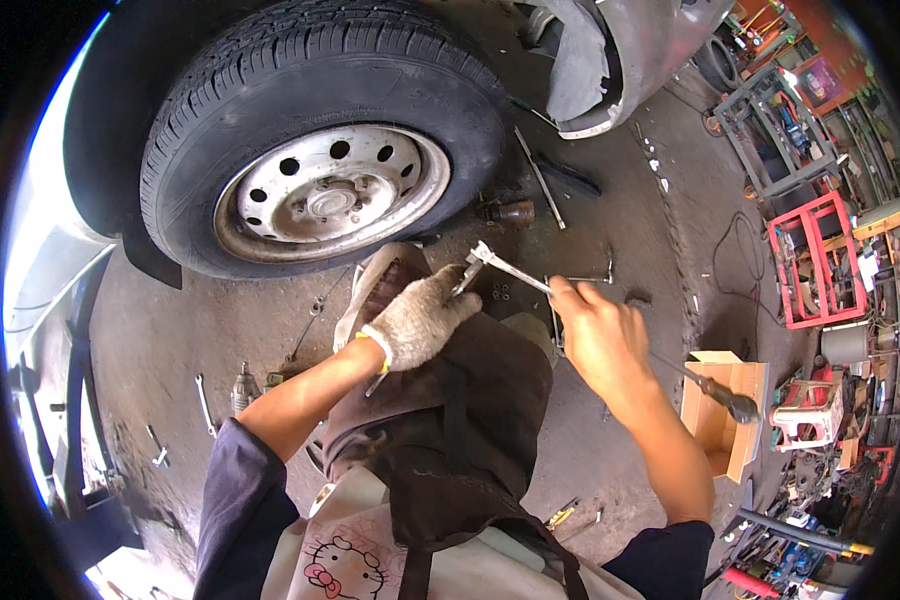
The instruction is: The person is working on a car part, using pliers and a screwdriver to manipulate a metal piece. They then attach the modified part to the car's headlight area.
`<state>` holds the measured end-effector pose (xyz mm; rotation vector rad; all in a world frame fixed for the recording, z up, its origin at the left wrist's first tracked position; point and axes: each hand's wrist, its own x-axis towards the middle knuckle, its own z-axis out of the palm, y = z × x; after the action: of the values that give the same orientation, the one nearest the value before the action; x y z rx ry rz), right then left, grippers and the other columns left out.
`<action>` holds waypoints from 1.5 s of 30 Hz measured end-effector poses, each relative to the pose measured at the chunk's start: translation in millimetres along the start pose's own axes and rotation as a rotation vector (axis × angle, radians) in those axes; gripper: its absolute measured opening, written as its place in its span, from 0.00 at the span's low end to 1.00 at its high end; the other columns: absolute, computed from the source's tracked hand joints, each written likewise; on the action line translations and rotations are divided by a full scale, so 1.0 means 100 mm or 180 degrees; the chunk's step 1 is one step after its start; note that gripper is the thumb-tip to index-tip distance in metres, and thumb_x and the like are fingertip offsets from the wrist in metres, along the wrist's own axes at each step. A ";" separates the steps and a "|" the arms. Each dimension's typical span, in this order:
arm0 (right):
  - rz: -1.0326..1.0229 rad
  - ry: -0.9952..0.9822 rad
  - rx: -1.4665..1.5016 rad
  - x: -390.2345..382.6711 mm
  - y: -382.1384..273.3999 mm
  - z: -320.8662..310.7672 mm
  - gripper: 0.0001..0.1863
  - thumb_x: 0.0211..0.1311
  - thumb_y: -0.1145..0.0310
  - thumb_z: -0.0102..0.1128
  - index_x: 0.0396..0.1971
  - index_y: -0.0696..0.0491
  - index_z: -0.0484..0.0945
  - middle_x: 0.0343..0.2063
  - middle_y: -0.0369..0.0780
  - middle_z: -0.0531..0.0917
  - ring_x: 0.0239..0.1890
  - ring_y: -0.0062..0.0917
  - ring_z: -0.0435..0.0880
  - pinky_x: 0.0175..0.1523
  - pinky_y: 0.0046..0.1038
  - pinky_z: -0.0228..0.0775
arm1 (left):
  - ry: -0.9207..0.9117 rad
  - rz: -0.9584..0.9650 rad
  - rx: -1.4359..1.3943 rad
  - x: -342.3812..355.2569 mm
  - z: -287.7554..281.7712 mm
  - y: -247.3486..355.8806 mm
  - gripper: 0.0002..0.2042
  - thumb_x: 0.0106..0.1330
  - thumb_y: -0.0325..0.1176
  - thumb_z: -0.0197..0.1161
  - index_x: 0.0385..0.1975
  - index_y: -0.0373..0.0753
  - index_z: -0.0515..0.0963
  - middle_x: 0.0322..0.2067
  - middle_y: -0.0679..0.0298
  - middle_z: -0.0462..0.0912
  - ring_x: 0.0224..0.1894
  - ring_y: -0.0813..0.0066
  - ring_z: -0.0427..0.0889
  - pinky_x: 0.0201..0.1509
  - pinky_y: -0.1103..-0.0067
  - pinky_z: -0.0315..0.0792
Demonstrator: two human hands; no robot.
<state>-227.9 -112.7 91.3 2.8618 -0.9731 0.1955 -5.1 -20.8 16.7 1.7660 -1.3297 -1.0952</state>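
Observation:
My left hand [422, 318], in a pale knitted glove, is closed around a slim metal bar [464, 281]. The bar's other end shows below my wrist. A long ratchet wrench [515, 272] has its head against the upper end of this bar, just beyond my left fingertips. My bare right hand [602, 335] grips the wrench's shaft partway along. Its dark handle [738, 405] sticks out past my right wrist. Both hands are over my dark apron [470, 430]. Ahead stands a car wheel [335, 205] with a black tyre and a worn, pale steel rim.
A metal rod [540, 178] lies on the floor right of the wheel, near a rusty cylindrical part [515, 213]. Several nuts [501, 292] lie beyond my hands. An open cardboard box [735, 385] and a red metal frame [818, 260] are at right. A wrench [206, 405] lies at left.

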 end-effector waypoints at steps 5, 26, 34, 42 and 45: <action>0.0278 0.0011 -0.0055 -0.24 -0.05 -0.16 0.13 0.66 0.68 0.59 0.48 0.53 0.82 0.29 0.40 0.84 0.22 0.35 0.87 0.25 0.36 0.78 | -0.0248 -0.0269 0.0552 0.01 0.05 0.38 0.25 0.74 0.42 0.57 0.64 0.34 0.67 0.41 0.48 0.85 0.48 0.57 0.84 0.53 0.68 0.72; 0.1557 0.0630 0.3427 -0.45 0.24 0.01 0.11 0.73 0.65 0.58 0.47 0.55 0.83 0.21 0.31 0.75 0.24 0.12 0.68 0.28 0.21 0.62 | -0.2057 -0.0652 -0.4216 -0.28 0.22 0.43 0.28 0.68 0.51 0.65 0.59 0.40 0.70 0.17 0.75 0.59 0.13 0.87 0.53 0.13 0.85 0.51; 0.1207 0.0220 0.5171 -0.37 0.05 0.24 0.19 0.72 0.57 0.61 0.51 0.58 0.82 0.30 0.29 0.81 0.31 0.11 0.75 0.36 0.17 0.67 | -0.2458 -0.0837 -0.4691 -0.46 0.31 0.59 0.29 0.68 0.48 0.66 0.61 0.35 0.68 0.17 0.74 0.60 0.14 0.86 0.55 0.14 0.84 0.53; 0.1148 -0.0068 0.5507 -0.34 0.00 0.08 0.17 0.71 0.59 0.63 0.47 0.58 0.84 0.31 0.30 0.84 0.32 0.11 0.77 0.37 0.17 0.68 | -0.2650 -0.0911 -0.4660 -0.47 0.35 0.55 0.28 0.67 0.50 0.67 0.59 0.38 0.69 0.17 0.74 0.59 0.15 0.85 0.56 0.15 0.84 0.52; 0.1288 -0.0246 0.5704 -0.38 0.04 0.10 0.16 0.71 0.60 0.63 0.45 0.58 0.85 0.29 0.30 0.83 0.30 0.09 0.76 0.34 0.15 0.66 | -0.2790 -0.0897 -0.4764 -0.46 0.35 0.54 0.29 0.66 0.51 0.68 0.59 0.39 0.70 0.18 0.74 0.58 0.15 0.84 0.56 0.15 0.84 0.52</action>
<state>-259.5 -94.9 76.1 3.8346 -2.1267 1.8163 -64.9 8.6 59.8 0.2924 -0.2360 -2.2721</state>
